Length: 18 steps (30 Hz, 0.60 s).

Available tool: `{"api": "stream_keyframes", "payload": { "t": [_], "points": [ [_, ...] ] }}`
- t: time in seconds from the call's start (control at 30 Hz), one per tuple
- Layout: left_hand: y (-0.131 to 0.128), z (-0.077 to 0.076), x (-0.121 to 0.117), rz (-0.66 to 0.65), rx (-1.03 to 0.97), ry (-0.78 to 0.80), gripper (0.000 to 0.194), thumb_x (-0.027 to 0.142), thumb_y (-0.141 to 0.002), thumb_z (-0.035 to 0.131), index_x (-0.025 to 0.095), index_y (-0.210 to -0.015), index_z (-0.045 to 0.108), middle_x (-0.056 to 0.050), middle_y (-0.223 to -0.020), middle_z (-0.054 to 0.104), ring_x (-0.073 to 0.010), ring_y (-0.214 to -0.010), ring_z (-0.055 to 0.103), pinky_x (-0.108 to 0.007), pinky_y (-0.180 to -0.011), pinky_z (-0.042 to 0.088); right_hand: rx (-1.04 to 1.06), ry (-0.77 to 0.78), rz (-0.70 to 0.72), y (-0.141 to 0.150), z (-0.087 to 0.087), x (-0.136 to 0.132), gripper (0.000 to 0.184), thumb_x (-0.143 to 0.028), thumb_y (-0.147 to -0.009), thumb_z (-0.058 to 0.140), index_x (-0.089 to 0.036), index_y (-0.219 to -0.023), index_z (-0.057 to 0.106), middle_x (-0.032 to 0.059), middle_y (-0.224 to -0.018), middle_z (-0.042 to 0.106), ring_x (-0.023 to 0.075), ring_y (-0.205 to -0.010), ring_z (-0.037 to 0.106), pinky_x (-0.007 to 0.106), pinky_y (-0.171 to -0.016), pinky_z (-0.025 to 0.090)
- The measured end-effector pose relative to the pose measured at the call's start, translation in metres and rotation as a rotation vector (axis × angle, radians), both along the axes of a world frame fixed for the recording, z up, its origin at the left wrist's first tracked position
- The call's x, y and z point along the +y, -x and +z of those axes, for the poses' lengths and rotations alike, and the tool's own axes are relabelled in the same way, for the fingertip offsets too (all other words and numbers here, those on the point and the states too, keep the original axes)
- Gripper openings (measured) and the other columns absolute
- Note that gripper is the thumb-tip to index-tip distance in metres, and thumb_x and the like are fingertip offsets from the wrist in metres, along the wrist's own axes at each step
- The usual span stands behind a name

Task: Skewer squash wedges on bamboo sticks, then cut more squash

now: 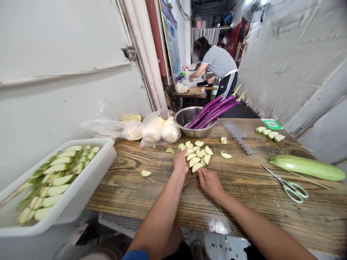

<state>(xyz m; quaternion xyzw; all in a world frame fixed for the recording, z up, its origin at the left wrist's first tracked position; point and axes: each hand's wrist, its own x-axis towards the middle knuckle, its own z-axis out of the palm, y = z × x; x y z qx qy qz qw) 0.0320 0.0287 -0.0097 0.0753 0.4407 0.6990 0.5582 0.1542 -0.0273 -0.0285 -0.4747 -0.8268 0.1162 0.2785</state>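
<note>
A loose pile of pale green-skinned squash slices [198,153] lies mid-table. My left hand [181,163] is at the pile's left edge with its fingers curled in, their tips partly hidden. At the near edge, my right hand [210,181] has thumb and fingers drawn together against a squash slice [197,167]. Single slices lie apart from the pile, one to the left [146,173] and one to the right [226,155]. Thin wooden skewers [135,154] are spread on the table left of the pile.
At left stands a white bin [110,148] of skewered slices. Behind the pile are bagged food [154,128] and a steel bowl [193,133] with purple eggplants [214,111]. Right lie scissors [287,186], a whole squash [307,168] and a blurred knife-like shape [238,137]. A person [221,61] works behind.
</note>
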Motion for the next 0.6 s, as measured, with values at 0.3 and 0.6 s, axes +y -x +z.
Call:
{"api": "stream_keyframes", "payload": {
  "t": [0.3, 0.6],
  "points": [
    [0.002, 0.012, -0.005, -0.162, -0.026, -0.257, 0.031, 0.04, -0.076, 0.054, 0.01, -0.083, 0.06, -0.009, -0.077, 0.066, -0.018, -0.075, 0.062, -0.03, -0.072, 0.049, -0.009, -0.062, -0.095, -0.002, -0.002, 0.008, 0.037, -0.028, -0.09, 0.027, -0.014, -0.078, 0.06, 0.0055, -0.06, 0.061, 0.0132, -0.053, 0.054, 0.021, -0.053, 0.032],
    [-0.005, 0.007, -0.008, -0.191, 0.079, -0.295, 0.023, 0.024, -0.066, 0.067, 0.012, -0.085, 0.06, -0.007, -0.079, 0.066, -0.0166, -0.077, 0.062, -0.029, -0.074, 0.047, 0.036, -0.034, -0.098, -0.003, 0.0, 0.008, 0.037, -0.028, -0.089, 0.028, -0.014, -0.082, 0.061, 0.0058, -0.063, 0.063, 0.0131, -0.056, 0.055, 0.02, -0.055, 0.035]
  ]
}}
